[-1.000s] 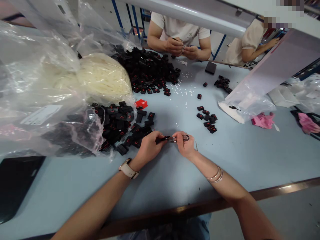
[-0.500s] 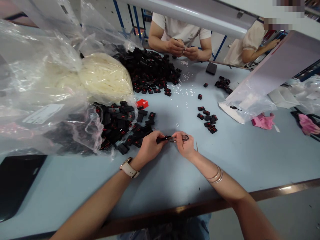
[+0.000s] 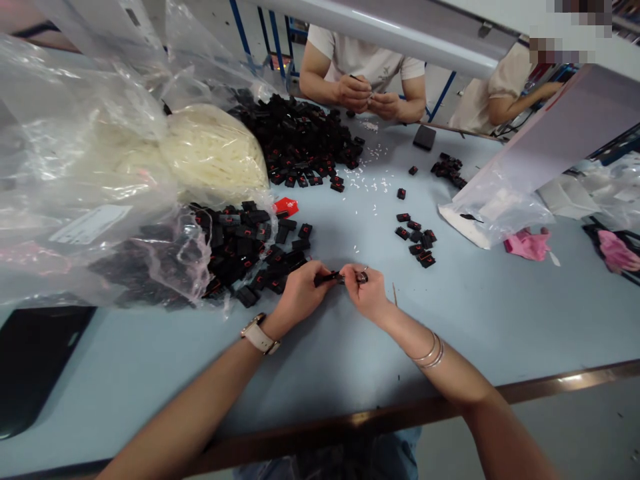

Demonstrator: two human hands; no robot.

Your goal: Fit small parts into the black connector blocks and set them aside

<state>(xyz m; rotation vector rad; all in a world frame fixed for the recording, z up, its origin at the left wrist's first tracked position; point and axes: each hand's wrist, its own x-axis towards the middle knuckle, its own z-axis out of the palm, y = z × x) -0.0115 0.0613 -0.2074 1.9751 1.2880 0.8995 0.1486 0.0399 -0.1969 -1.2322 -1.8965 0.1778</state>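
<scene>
One held part [image 3: 327, 277], two pink cloths [image 3: 527, 243]

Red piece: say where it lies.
Head view, left of centre: the red piece lies on the blue table at the far edge of the near heap of black parts, beside the bag of white pieces.

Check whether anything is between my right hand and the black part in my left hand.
Nothing visible. The left hand pinches the black part, and the right hand meets its end with a small metal piece.
</scene>
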